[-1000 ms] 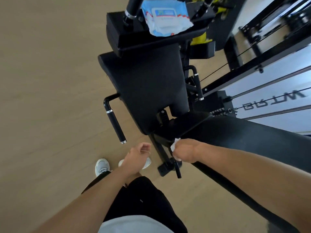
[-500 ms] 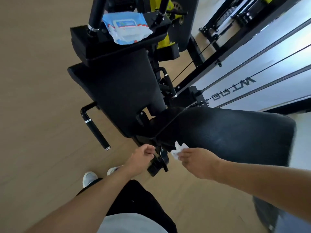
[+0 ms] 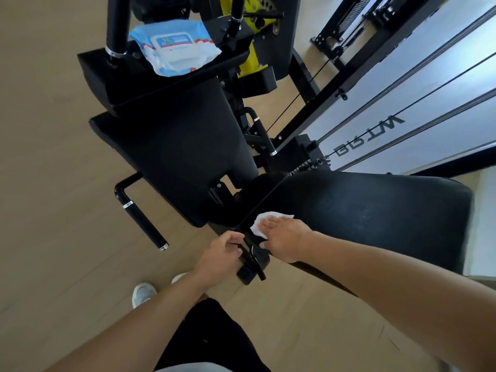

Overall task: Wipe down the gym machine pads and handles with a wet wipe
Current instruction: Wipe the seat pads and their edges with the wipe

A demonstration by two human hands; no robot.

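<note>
A black gym machine fills the middle of the view. Its long back pad (image 3: 375,210) runs to the right and its seat pad (image 3: 182,157) lies beyond. My right hand (image 3: 284,237) lies flat with straight fingers on the near-left corner of the back pad, pressing a white wet wipe (image 3: 261,222) against it. My left hand (image 3: 222,255) curls its fingers round the black adjustment lever (image 3: 253,260) under the pad's corner. A black handle (image 3: 142,224) with chrome rings sticks out at the left.
A blue pack of wet wipes (image 3: 174,47) lies on the upper black pad (image 3: 128,84). A second handle (image 3: 264,135) stands by the frame. Cables and a grey weight-stack cover (image 3: 402,116) are on the right. My white shoes (image 3: 143,292) stand on the wooden floor.
My right hand has moved up from beside the lever onto the back pad and flattened the wipe on it. My left hand has reached forward and closed round the lever. The view has shifted.
</note>
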